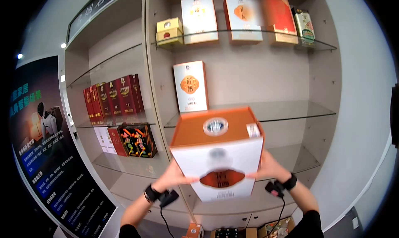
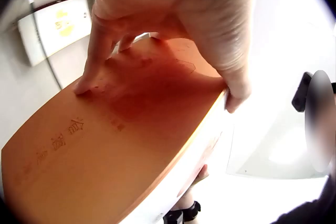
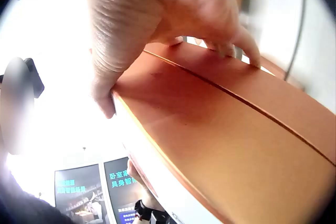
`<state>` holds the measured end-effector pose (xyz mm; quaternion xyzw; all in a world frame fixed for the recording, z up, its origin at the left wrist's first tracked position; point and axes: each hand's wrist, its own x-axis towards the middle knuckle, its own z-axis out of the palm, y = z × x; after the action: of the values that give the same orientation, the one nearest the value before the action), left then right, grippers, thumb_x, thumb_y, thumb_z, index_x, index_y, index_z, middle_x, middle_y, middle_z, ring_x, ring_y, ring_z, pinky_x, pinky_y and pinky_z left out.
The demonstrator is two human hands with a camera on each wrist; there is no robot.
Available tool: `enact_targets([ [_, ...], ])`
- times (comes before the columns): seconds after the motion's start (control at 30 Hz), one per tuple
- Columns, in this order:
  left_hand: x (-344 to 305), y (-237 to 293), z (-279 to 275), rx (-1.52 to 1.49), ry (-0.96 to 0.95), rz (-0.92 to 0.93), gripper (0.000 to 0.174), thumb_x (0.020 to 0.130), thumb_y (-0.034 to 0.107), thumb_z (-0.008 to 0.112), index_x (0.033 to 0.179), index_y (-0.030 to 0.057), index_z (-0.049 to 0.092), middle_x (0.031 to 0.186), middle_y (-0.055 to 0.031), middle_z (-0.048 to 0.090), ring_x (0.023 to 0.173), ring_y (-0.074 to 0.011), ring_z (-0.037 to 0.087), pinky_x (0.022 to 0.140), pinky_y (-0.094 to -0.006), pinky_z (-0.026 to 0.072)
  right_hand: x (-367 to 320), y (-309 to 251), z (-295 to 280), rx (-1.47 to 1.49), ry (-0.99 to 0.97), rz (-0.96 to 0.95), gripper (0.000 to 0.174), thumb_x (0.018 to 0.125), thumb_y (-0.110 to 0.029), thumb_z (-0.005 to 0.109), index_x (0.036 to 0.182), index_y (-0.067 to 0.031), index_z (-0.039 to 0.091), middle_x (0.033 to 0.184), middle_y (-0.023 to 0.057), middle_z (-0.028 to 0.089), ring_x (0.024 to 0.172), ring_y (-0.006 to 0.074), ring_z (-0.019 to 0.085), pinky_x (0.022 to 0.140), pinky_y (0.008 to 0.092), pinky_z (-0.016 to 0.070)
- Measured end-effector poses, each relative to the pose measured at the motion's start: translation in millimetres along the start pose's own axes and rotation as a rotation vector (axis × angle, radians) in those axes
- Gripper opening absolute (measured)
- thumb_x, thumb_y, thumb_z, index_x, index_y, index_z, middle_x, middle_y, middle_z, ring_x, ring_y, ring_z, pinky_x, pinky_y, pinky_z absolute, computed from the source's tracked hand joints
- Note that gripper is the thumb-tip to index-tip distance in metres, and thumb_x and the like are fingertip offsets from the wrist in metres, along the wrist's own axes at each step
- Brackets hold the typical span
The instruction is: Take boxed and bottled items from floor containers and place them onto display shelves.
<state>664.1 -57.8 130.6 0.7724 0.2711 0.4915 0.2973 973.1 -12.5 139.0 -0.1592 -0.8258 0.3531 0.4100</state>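
A large gift box (image 1: pixel 220 159) with an orange top and a white front is held up in front of the shelves by both hands. My left hand (image 1: pixel 172 175) grips one side of it, thumb on the white front. In the left wrist view, the fingers of my left hand (image 2: pixel 168 19) spread across the orange side (image 2: pixel 105 150). The opposite side is gripped by my right hand (image 1: pixel 270 169), its thumb also on the front. A seam runs along that side under my right hand (image 3: pixel 173 14) in the right wrist view.
Behind the box, a similar white box (image 1: pixel 190 88) stands on the middle glass shelf (image 1: pixel 299 111). More boxes line the top shelf (image 1: pixel 245 32). Dark red boxes (image 1: pixel 118 97) fill part of the left bay. An open carton (image 1: pixel 286 227) sits low at the right. A black poster (image 1: pixel 54 155) stands left.
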Motion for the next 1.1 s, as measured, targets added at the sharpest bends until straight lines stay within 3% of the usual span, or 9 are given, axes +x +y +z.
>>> enact_targets([
  [0.1, 70, 46, -32, 0.135, -0.042, 0.145, 0.080, 0.063, 0.023, 0.078, 0.125, -0.0018, 0.034, 0.120, -0.0110, 0.047, 0.111, -0.0188, 0.045, 0.095, -0.0338, 0.0373, 56, -36, -45, -0.184, 0.047, -0.209, 0.112, 0.059, -0.029, 0.079, 0.141, -0.0085, 0.006, 0.141, 0.0129, 0.024, 0.128, 0.0232, 0.027, 0.103, 0.0400, 0.0274],
  [0.17, 113, 68, -49, 0.154, -0.071, 0.244, 0.080, 0.065, 0.027, 0.077, 0.125, -0.0026, 0.033, 0.121, -0.0114, 0.047, 0.112, -0.0180, 0.044, 0.095, -0.0329, 0.0362, 89, -50, -66, -0.195, 0.164, -0.374, 0.101, 0.059, -0.032, 0.079, 0.135, 0.0000, 0.021, 0.132, 0.0114, 0.037, 0.122, 0.0209, 0.035, 0.101, 0.0356, 0.0292],
  [0.23, 154, 72, -66, 0.199, -0.013, 0.342, 0.079, 0.066, 0.029, 0.075, 0.125, -0.0030, 0.034, 0.120, -0.0115, 0.047, 0.113, -0.0174, 0.044, 0.095, -0.0318, 0.0358, 122, -54, -93, -0.198, 0.128, -0.442, 0.110, 0.060, -0.027, 0.077, 0.142, -0.0133, 0.004, 0.138, 0.0130, 0.028, 0.126, 0.0248, 0.031, 0.099, 0.0404, 0.0322],
  [0.5, 238, 53, -82, 0.152, -0.010, 0.206, 0.082, 0.070, 0.030, 0.071, 0.132, -0.0001, 0.026, 0.126, -0.0122, 0.042, 0.117, -0.0198, 0.041, 0.098, -0.0328, 0.0333, 174, -29, -142, -0.199, 0.224, -0.513, 0.106, 0.065, -0.024, 0.074, 0.142, -0.0182, 0.002, 0.121, 0.0140, 0.046, 0.110, 0.0233, 0.047, 0.089, 0.0365, 0.0410],
  [0.57, 241, 55, -73, 0.153, 0.001, 0.075, 0.082, 0.070, 0.028, 0.071, 0.132, 0.0006, 0.025, 0.126, -0.0122, 0.042, 0.116, -0.0197, 0.042, 0.097, -0.0323, 0.0340, 177, -13, -149, -0.166, 0.241, -0.443, 0.107, 0.064, -0.024, 0.075, 0.142, -0.0177, 0.002, 0.121, 0.0141, 0.046, 0.110, 0.0231, 0.047, 0.090, 0.0368, 0.0409],
  [0.6, 250, 42, -73, 0.148, -0.001, 0.132, 0.083, 0.070, 0.026, 0.072, 0.133, 0.0020, 0.024, 0.127, -0.0121, 0.042, 0.116, -0.0199, 0.042, 0.097, -0.0324, 0.0344, 179, -4, -154, -0.170, 0.231, -0.439, 0.107, 0.064, -0.023, 0.075, 0.142, -0.0165, 0.002, 0.122, 0.0143, 0.045, 0.111, 0.0234, 0.047, 0.090, 0.0372, 0.0407],
  [0.7, 267, 11, -79, 0.224, 0.011, 0.024, 0.081, 0.072, 0.030, 0.070, 0.134, 0.0063, 0.023, 0.121, -0.0097, 0.047, 0.106, -0.0167, 0.049, 0.080, -0.0283, 0.0460, 188, 24, -167, -0.186, 0.220, -0.390, 0.107, 0.064, -0.023, 0.074, 0.142, -0.0148, 0.001, 0.123, 0.0152, 0.045, 0.111, 0.0241, 0.047, 0.091, 0.0376, 0.0405],
  [0.8, 278, -24, -76, 0.177, 0.045, 0.037, 0.079, 0.074, 0.032, 0.067, 0.134, 0.0068, 0.023, 0.118, -0.0084, 0.049, 0.101, -0.0149, 0.051, 0.071, -0.0259, 0.0476, 195, 46, -175, -0.163, 0.210, -0.363, 0.105, 0.066, -0.024, 0.073, 0.142, -0.0137, 0.001, 0.123, 0.0170, 0.045, 0.111, 0.0251, 0.047, 0.093, 0.0381, 0.0379],
  [1.1, 280, -31, -54, 0.116, 0.173, -0.146, 0.069, 0.083, 0.045, 0.054, 0.136, 0.0125, 0.024, 0.125, -0.0081, 0.044, 0.109, -0.0170, 0.048, 0.086, -0.0358, 0.0443, 213, 77, -179, -0.027, 0.248, -0.248, 0.093, 0.074, -0.030, 0.068, 0.141, -0.0071, 0.008, 0.126, 0.0199, 0.042, 0.116, 0.0268, 0.044, 0.098, 0.0366, 0.0328],
])
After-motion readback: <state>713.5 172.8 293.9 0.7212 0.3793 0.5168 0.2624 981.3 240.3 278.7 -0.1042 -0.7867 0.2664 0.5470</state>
